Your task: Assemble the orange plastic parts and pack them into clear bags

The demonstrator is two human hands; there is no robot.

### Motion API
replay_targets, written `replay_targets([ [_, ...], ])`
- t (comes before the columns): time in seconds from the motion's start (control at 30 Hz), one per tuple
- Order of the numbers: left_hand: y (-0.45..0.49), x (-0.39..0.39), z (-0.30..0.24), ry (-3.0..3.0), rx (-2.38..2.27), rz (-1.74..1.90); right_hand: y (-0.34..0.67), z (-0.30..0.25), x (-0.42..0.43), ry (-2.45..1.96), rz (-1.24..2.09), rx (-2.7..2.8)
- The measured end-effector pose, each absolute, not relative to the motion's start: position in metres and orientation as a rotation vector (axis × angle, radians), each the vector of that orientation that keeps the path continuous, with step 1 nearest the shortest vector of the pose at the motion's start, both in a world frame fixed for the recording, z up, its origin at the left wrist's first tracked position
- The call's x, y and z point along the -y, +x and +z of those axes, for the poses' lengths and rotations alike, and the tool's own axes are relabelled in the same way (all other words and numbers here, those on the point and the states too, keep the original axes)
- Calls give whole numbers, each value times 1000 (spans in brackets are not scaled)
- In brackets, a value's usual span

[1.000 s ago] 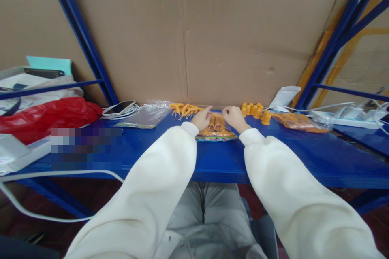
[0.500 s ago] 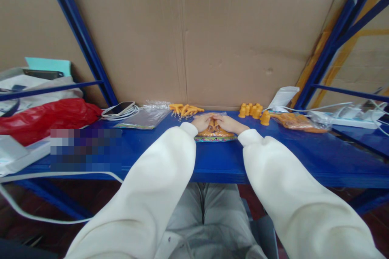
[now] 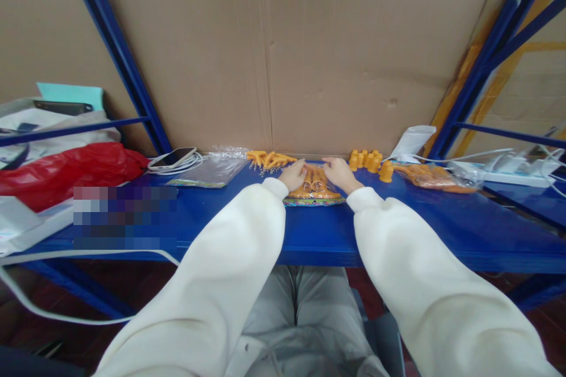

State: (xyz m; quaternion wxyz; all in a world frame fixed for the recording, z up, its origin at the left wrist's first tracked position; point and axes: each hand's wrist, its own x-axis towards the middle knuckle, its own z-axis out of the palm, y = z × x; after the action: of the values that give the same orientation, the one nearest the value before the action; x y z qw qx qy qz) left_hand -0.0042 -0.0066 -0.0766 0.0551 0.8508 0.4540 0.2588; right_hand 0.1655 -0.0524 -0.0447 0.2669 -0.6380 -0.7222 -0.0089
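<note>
A brown cardboard panel (image 3: 331, 70) is standing behind the blue counter (image 3: 398, 238), and two white sleeves (image 3: 221, 265) are stretching forward over the counter's front edge. On the far left, a red plastic bag (image 3: 71, 171) is lying crumpled. Toward the right, a filled bag (image 3: 435, 178) is showing orange pieces through its clear film, while a flat clear bag (image 3: 212, 172) is lying on the left, beside a phone and its coiled white cable. In the middle of the counter, straight ahead of the person, the clear plastic packet (image 3: 313, 193) is lying between the two hands; its film is glinting, orange contents are bulging beneath it, two tubular pieces are pointing their round ends toward the person, and a multicoloured printed strip is running along its near edge. The left hand (image 3: 292, 177) is resting at the packet's left side and the right hand (image 3: 339, 173) is hovering or resting at its upper right; the hands are keeping apart, and whether their fingers are gripping the film I cannot tell. Behind the left hand, small orange pieces (image 3: 270, 159) are lying heaped, thin metal chains trailing from them; beyond the right hand, little orange cylinders (image 3: 367, 160) are standing clustered.
</note>
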Motion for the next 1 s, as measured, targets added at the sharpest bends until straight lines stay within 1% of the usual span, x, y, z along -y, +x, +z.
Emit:
replay_targets([
  [0.17,-4,12,-73,2598,-1369,643,164,-46,53,-1917,87,2166],
  [0.43,-2,23,-64,2614,-1411,499,162,-45,55,-1932,-25,2275],
  [0.6,-2,22,-64,2629,-1409,492,163,-38,60,-1930,-99,2161],
  [0.7,-3,19,-67,2638,-1397,502,164,-35,62,-1921,-93,2093],
  [0.87,-4,17,-70,2610,-1352,619,164,-36,61,-1885,-86,2029],
  [1.0,-4,18,-69,2615,-1328,606,163,-37,61,-1877,-89,2014],
])
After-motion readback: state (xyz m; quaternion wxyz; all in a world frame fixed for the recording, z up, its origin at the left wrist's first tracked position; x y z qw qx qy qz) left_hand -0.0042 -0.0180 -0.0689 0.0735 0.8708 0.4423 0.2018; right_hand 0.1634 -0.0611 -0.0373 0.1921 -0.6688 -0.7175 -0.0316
